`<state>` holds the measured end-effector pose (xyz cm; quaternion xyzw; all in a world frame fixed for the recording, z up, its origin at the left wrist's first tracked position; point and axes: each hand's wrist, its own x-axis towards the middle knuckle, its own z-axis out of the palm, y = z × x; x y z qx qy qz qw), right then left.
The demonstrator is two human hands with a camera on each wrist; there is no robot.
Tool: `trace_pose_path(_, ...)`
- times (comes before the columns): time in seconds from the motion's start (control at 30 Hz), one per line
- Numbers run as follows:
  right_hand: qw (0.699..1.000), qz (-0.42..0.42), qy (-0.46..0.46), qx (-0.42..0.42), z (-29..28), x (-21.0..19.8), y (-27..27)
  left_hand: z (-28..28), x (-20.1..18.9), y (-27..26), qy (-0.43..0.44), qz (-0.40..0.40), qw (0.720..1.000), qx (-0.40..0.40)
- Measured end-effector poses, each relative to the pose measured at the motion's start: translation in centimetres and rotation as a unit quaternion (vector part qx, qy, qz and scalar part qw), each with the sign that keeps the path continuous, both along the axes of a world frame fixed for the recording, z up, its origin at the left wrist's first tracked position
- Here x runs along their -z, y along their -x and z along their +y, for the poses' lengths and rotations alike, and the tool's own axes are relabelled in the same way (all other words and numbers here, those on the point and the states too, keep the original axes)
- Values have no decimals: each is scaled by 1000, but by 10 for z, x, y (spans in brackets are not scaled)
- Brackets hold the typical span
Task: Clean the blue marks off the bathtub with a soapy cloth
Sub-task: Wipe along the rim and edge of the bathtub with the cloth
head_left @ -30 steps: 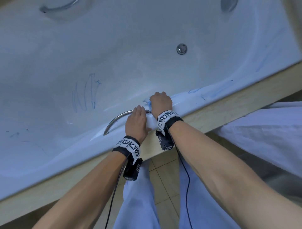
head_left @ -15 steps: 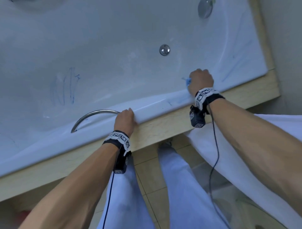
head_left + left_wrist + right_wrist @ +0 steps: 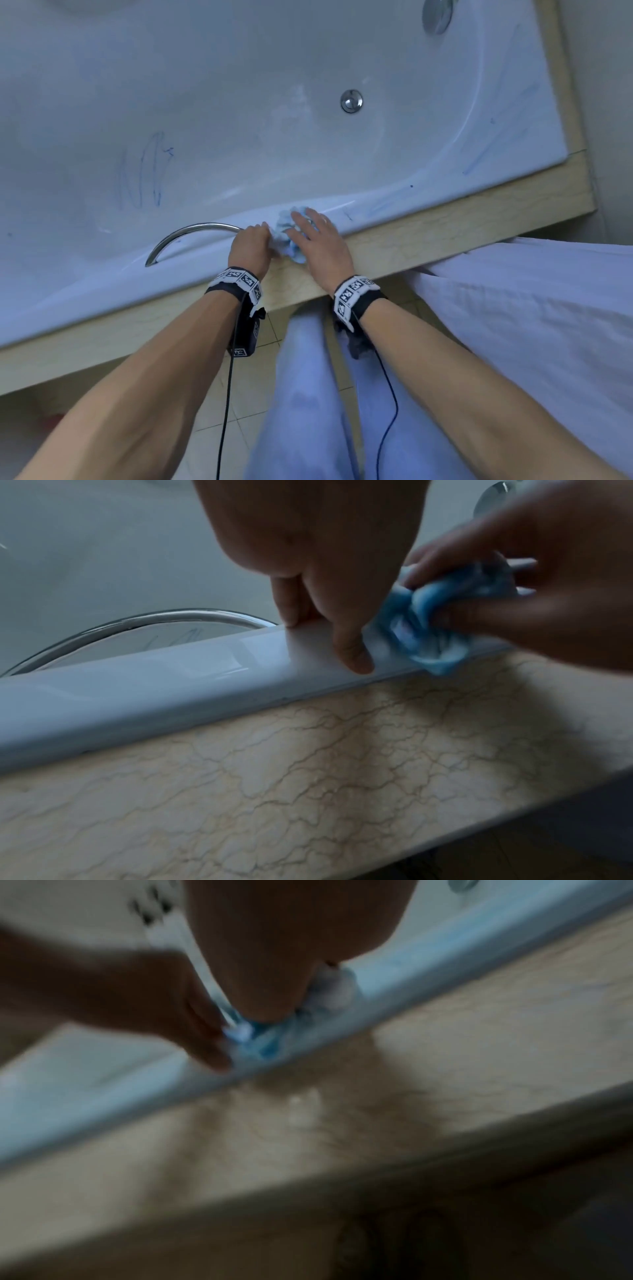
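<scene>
The white bathtub (image 3: 239,85) carries a blue scribble (image 3: 144,171) on its floor. Fainter blue streaks (image 3: 380,205) run along the near rim to the right, and more blue streaks (image 3: 479,157) mark the curved right end. My right hand (image 3: 315,236) holds a bunched, soapy light-blue cloth (image 3: 286,233) on the near rim. In the left wrist view the cloth (image 3: 428,620) sits pinched between its fingers and thumb. My left hand (image 3: 251,243) rests beside it, fingertips (image 3: 356,658) touching the rim (image 3: 171,674). The right wrist view is blurred; the cloth (image 3: 260,1042) shows under the palm.
A chrome grab handle (image 3: 191,233) arches off the rim just left of my left hand. A round drain button (image 3: 351,101) and an overflow fitting (image 3: 436,15) sit in the tub. A beige marble ledge (image 3: 445,219) edges it. White fabric (image 3: 531,308) lies at the right, my legs (image 3: 308,394) below.
My right hand has swept the cloth back left along the rim, from the right end to beside my left hand. The left hand stays on the rim by the handle.
</scene>
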<state>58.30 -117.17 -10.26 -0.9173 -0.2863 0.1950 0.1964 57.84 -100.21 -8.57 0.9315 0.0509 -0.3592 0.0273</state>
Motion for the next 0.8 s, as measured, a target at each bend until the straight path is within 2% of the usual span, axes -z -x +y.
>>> trace_pose_path(0.13, 998, -47, -16, -43, -21, 18, -10, 2, 4, -1, -5, -5, 1000, 7)
trace_pose_path(0.27, 998, -53, 2, 41, -55, 19, -44, -1, -1, -3, -13, 2, 1000, -3)
trace_pose_path(0.43, 993, -95, 6, 63, -142, 25, -79, -4, -4, -7, -19, 11, 1000, -12)
trace_pose_path(0.53, 983, -126, 28, 130, -202, 27, -110, -6, -8, -12, -23, 33, 999, -11)
trace_pose_path(0.6, 983, -125, 49, 124, -234, 19, -130, -9, -11, -19, -23, 52, 998, -2)
trace_pose_path(0.7, 989, -95, 82, 76, -245, 4, -148, -15, -19, -37, -7, 79, 997, 2)
trace_pose_path(0.8, 988, -88, 67, 109, -222, -7, -135, -30, -27, -56, 40, 62, 995, -67)
